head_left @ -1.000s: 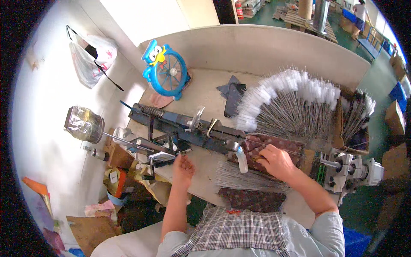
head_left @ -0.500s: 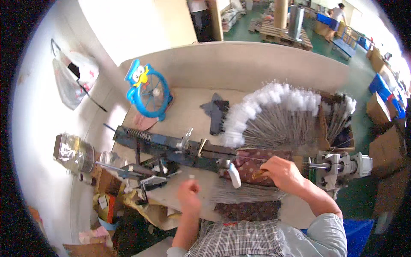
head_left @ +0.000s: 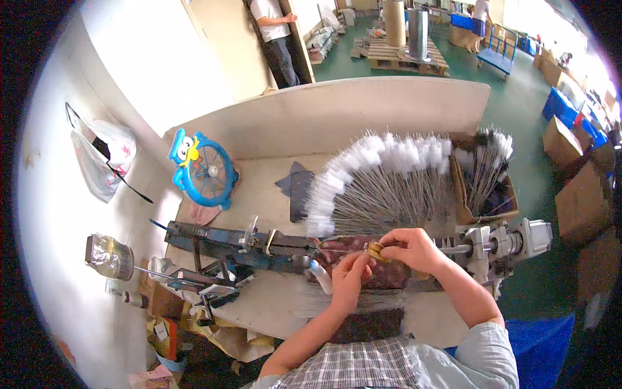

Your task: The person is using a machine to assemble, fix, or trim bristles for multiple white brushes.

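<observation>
My right hand (head_left: 414,251) grips a small brass-coloured round piece (head_left: 375,251) between thumb and fingers, over a dark red dotted cloth (head_left: 387,275). Beside it, my left hand (head_left: 350,279) is closed in a pinch, its fingertips almost at the brass piece; what they hold is hidden. A thin metal wire (head_left: 340,249) runs from the long dark machine bar (head_left: 220,243) toward the brass piece. Just left of my left hand, a white handle (head_left: 321,277) sticks out from the bar. Thin wires (head_left: 369,301) lie in a bundle on the near side of the cloth.
Many white-tufted wire brushes (head_left: 389,175) fan out behind the cloth, with more in a cardboard box (head_left: 459,188). A motor and shaft assembly (head_left: 499,244) stands at right. A blue toy-like fan (head_left: 207,170) and a dark phone (head_left: 300,196) are at left. A person (head_left: 272,29) stands beyond the bench.
My left hand has moved right and up to meet the right hand, which has shifted slightly left with the brass piece. The view has turned, and more of the standing person shows.
</observation>
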Available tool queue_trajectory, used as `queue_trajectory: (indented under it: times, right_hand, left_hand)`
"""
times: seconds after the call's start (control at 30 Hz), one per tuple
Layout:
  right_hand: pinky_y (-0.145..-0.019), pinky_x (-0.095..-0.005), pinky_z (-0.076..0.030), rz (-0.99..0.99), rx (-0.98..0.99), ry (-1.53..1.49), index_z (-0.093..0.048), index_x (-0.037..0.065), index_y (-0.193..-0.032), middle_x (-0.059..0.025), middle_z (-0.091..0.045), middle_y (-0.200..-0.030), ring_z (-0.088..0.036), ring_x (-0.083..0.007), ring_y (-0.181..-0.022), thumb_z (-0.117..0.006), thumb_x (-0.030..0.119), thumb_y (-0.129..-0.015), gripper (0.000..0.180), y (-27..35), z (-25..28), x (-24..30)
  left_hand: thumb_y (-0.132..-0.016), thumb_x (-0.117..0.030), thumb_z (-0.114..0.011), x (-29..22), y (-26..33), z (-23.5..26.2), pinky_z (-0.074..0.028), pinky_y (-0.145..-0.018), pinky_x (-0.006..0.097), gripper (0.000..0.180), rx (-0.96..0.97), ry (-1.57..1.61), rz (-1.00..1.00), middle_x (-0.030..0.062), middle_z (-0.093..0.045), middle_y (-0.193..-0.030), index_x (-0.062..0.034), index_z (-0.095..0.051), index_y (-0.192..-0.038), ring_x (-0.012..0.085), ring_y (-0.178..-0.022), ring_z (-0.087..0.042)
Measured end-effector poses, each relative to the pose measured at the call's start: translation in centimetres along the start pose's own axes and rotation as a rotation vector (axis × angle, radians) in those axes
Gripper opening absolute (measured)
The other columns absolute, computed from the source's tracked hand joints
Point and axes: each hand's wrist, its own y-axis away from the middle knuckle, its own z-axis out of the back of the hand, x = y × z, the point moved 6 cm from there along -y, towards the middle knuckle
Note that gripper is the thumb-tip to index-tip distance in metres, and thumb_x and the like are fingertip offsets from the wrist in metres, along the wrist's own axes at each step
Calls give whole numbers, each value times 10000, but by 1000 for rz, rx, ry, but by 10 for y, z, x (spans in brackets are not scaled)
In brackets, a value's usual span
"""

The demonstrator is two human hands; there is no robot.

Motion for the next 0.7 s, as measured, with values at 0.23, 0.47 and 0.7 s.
queue_trajectory:
  times: [0.23,0.47,0.7]
  right_hand:
    - [-683,-363,-477,435,-94,402,-650,39,-825,-85,-622,-770,-575,-274,-762,-689,173,-697,190,-2,-5,31]
    - [-684,-375,-473,494,-168,728,-650,92,-835,-58,-605,-759,-579,-251,-758,-603,215,-755,154,-44,-62,34]
    - [-747,-372,-477,261,-20,463,-665,95,-797,-79,-633,-818,-590,-266,-876,-573,263,-766,194,-45,-61,36]
  left_hand:
    - [-864,-156,-577,-22,5,34,-401,-524,216,131,-293,154,-62,32,-606,-747,-32,-621,-869,68,-574,-505]
    - [-885,-177,-553,-26,7,32,-404,-510,228,148,-246,253,43,39,-599,-704,-35,-588,-858,78,-543,-498]
    - [-919,-255,-505,-27,8,40,-446,-531,236,244,-174,100,26,57,-608,-730,-31,-568,-850,112,-574,-543]
